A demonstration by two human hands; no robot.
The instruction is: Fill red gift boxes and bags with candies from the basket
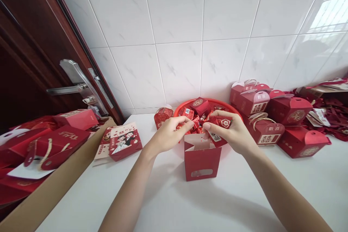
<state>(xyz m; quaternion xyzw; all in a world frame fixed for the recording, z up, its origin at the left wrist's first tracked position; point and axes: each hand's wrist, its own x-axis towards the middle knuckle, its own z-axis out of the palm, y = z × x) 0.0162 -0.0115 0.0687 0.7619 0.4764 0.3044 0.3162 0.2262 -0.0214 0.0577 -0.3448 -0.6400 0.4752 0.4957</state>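
Note:
A red cardboard box (pixel 202 163) stands upright with its top open and its pale inside showing; a small oval window is low on its front. My right hand (pixel 232 132) is closed, its thumb pressed on a red printed packet (pixel 217 138) that overlaps the box's right rim. My left hand (pixel 172 130) is just above the box's left side, thumb and forefinger together; whatever they may hold is hidden. Behind both hands, a round red plastic basket (pixel 227 106) holds red-wrapped sweets (pixel 196 121) and a small red carton (pixel 200 106).
Filled-out red gift boxes (pixel 292 110) are stacked at the right, beside a heap of flat red packaging (pixel 330 116). At the left are a box with a cartoon couple (pixel 125 140) and a brown carton (pixel 65 174) of red boxes. A tiled wall (pixel 179 61) closes the back.

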